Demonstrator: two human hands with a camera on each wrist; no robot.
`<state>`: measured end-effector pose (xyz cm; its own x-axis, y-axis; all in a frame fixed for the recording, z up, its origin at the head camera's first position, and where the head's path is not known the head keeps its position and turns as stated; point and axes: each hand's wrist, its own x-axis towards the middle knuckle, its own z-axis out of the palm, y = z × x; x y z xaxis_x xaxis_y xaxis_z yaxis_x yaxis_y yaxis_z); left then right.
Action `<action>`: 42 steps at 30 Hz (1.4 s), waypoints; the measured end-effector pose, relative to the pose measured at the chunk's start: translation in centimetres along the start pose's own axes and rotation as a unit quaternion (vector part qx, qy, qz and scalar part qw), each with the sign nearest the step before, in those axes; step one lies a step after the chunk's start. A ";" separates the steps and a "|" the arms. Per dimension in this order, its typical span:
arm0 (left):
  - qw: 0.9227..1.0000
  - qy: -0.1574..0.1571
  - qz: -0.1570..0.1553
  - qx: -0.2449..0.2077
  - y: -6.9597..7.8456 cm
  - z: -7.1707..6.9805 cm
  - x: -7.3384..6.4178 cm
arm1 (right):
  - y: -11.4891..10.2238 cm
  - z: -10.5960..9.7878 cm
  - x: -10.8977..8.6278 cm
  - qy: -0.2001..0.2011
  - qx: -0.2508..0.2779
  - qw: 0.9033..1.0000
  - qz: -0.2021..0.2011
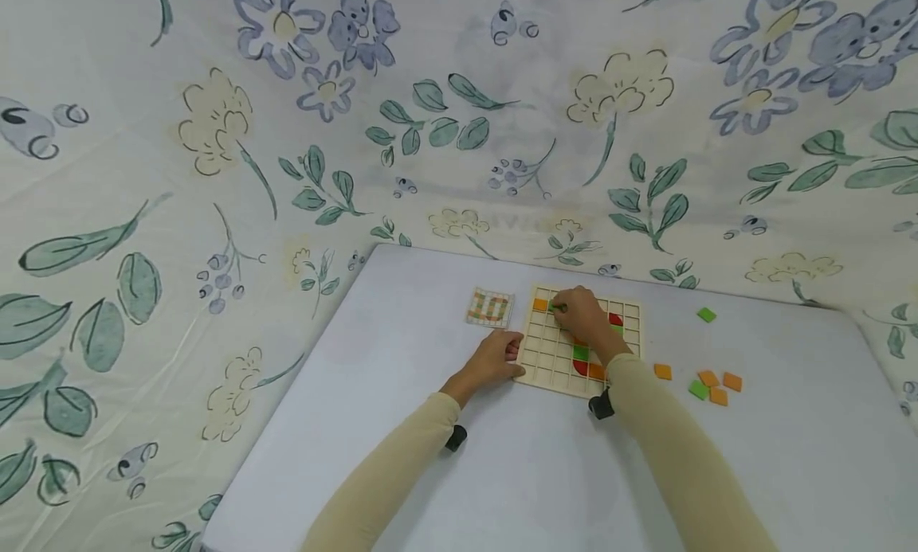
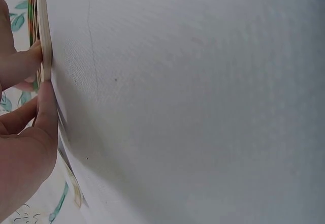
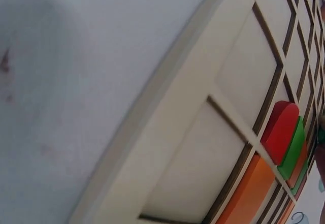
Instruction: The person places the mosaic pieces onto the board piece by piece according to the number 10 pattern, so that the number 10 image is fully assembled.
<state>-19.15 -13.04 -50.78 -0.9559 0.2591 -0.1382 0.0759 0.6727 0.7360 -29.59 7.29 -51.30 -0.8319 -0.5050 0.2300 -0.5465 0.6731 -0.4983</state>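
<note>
A white tabletop [image 1: 531,472] meets floral fabric [image 1: 430,182] along its far edge, with more fabric at left. The wooden grid board [image 1: 545,355] lies flat near that edge, a pattern card [image 1: 491,308] just beside its upper left. The left hand [image 1: 493,357] grips the board's left edge; the right hand [image 1: 584,317] pinches a green tile [image 1: 555,306] at its upper-left cells. White surface stretches nearward and right, around loose orange and green tiles [image 1: 708,378].
</note>
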 end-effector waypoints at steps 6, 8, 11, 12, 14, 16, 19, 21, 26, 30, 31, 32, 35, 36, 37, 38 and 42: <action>1.000 0.001 0.008 -0.009 0.1 0.0 0.2 | -0.1 -0.6 0.1 -0.016 -0.034 0.998 -0.041; 1.000 0.001 0.007 -0.011 0.0 0.1 0.3 | -0.2 -0.7 0.1 -0.021 -0.044 0.997 -0.058; 1.000 0.003 0.011 -0.011 0.0 0.0 0.3 | -0.2 -0.8 0.0 -0.032 -0.046 0.996 -0.069; 1.000 0.002 0.013 -0.010 0.0 0.0 0.4 | -0.1 -1.0 -0.1 -0.036 -0.040 0.996 -0.066; 1.000 0.000 0.017 -0.009 0.0 0.0 0.4 | 0.1 -1.5 -0.5 -0.036 -0.020 0.998 -0.055; 1.000 -0.003 0.022 -0.009 0.1 0.0 0.5 | 0.4 -2.4 -1.1 -0.026 0.001 0.999 -0.039; 1.000 -0.003 0.026 -0.013 0.2 0.0 0.5 | 1.3 -4.5 -2.3 0.010 0.011 1.000 -0.022; 1.000 -0.002 0.027 -0.016 0.3 0.0 0.5 | 2.2 -6.0 -3.4 0.037 -0.001 0.999 -0.022; 1.000 -0.001 0.023 -0.022 0.2 -0.1 0.4 | 5.3 -9.4 -7.9 0.091 -0.054 0.994 -0.018; 0.999 -0.005 0.026 -0.025 -0.1 -0.1 0.3 | 7.0 -11.5 -12.7 0.100 -0.067 0.992 0.046; 0.999 -0.006 0.027 -0.027 -0.2 -0.1 0.3 | 7.3 -11.8 -13.9 0.097 -0.067 0.991 0.065; 0.999 -0.006 0.026 -0.029 -0.3 -0.1 0.3 | 7.5 -12.2 -15.0 0.091 -0.067 0.990 0.085; 0.999 -0.006 0.025 -0.033 -0.5 -0.1 0.4 | 8.0 -13.1 -17.7 0.061 -0.059 0.988 0.132; 0.999 -0.004 0.026 -0.032 -0.6 -0.1 0.4 | 8.2 -13.2 -18.3 0.050 -0.055 0.986 0.148; 0.999 -0.002 0.027 -0.031 -0.7 -0.1 0.4 | 8.3 -13.4 -18.9 0.036 -0.052 0.985 0.164; 0.999 -0.001 0.028 -0.030 -0.8 0.0 0.5 | 8.4 -13.5 -19.5 0.022 -0.051 0.983 0.178; 0.999 0.001 0.032 -0.024 -0.9 0.1 0.6 | 8.8 -13.7 -21.0 -0.021 -0.047 0.977 0.206</action>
<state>-19.75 -13.45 -51.63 -0.9500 0.2994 -0.0886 0.1236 0.6213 0.7738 -18.25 31.26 -49.02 -0.9797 -0.2005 -0.0089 -0.1737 0.8692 -0.4629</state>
